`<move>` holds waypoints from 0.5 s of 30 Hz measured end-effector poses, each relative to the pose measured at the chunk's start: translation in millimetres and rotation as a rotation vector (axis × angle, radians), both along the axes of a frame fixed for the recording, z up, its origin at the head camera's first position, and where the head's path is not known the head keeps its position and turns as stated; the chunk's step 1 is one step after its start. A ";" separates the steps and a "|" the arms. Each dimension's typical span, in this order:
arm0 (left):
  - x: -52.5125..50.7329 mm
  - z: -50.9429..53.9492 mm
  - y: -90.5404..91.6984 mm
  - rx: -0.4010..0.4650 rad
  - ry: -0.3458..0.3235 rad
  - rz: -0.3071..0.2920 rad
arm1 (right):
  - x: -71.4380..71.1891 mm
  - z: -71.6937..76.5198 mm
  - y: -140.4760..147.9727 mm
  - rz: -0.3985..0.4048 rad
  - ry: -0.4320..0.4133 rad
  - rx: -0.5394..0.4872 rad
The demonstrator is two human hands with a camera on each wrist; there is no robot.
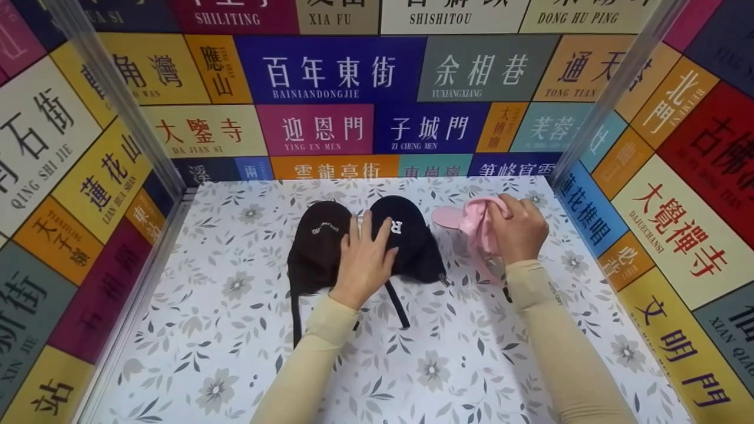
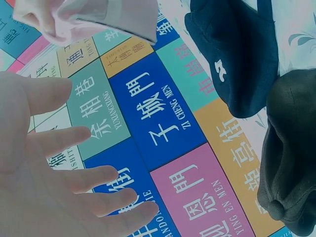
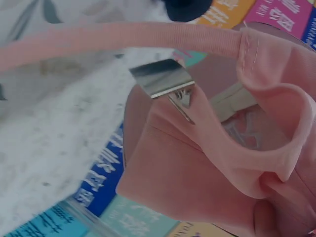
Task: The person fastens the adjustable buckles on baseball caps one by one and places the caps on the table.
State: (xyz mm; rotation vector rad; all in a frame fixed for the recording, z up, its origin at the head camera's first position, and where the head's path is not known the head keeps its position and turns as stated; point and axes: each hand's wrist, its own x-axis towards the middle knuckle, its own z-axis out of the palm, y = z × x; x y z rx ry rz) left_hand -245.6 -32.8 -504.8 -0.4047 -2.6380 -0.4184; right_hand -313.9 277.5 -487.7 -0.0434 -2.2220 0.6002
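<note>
Two dark caps lie side by side in the head view: a black one point(image 1: 315, 247) on the left and a navy one with a white letter point(image 1: 412, 235) on the right. My left hand point(image 1: 364, 265) is over the gap between them with its fingers spread; in the left wrist view that hand point(image 2: 74, 163) shows straight fingers holding nothing. To the right, my right hand point(image 1: 521, 227) grips a crumpled pink cap point(image 1: 480, 224), its brim pointing left. The right wrist view shows the pink cap's point(image 3: 173, 173) strap and metal buckle point(image 3: 163, 78) close up.
A white table with a grey leaf pattern point(image 1: 218, 353) lies under the caps. Panels with coloured sign blocks point(image 1: 330, 70) stand behind it and on both sides, with clear corner strips at the back left and back right. Black straps point(image 1: 397, 305) trail toward the front.
</note>
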 end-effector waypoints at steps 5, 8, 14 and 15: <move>2.3 1.1 -2.4 0.008 0.008 0.002 | 7.8 19.2 -11.7 0.026 0.015 0.023; 3.8 2.6 -3.8 0.009 0.015 0.004 | 14.0 30.0 -19.1 0.038 0.023 0.042; 6.6 5.2 -6.3 0.011 0.007 0.006 | 26.9 50.7 -33.1 0.082 0.046 0.075; 7.1 5.7 -6.7 0.011 0.007 0.006 | 29.0 54.1 -35.6 0.089 0.044 0.080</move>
